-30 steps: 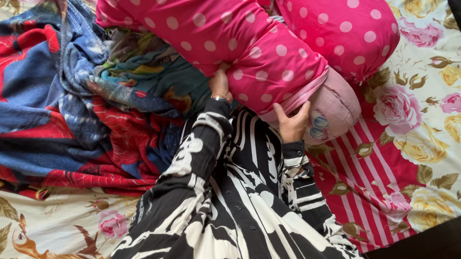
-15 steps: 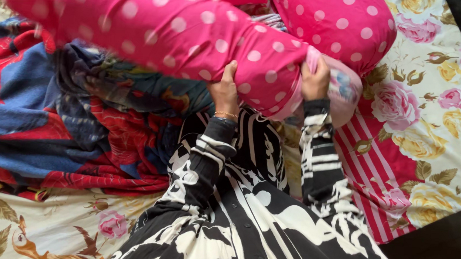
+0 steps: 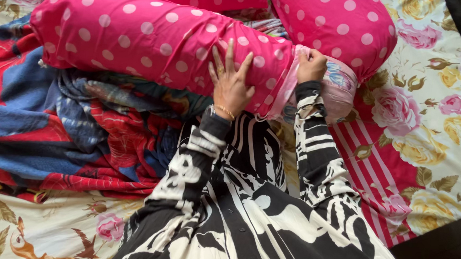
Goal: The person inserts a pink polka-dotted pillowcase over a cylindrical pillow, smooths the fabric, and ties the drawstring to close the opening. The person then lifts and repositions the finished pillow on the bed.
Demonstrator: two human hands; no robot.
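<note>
Bolster pillow (image 3: pixel 150 37) in pink polka-dot cover lies across the bed (image 3: pixel 447 123), on a crumpled blanket (image 3: pixel 36 127). Left hand (image 3: pixel 231 81) rests flat, fingers spread. Right hand (image 3: pixel 312 65) pinches the cover's open hem. Likely soft, light, slack; best gripped at the hem.

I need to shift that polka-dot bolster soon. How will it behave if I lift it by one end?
The bolster will likely sag: it looks soft, dimpling under the left hand. Probably light for its bulk. Its round shape may roll on the rumpled blanket. The cover, bunched in the right hand, could slip off the inner pillow.
</note>
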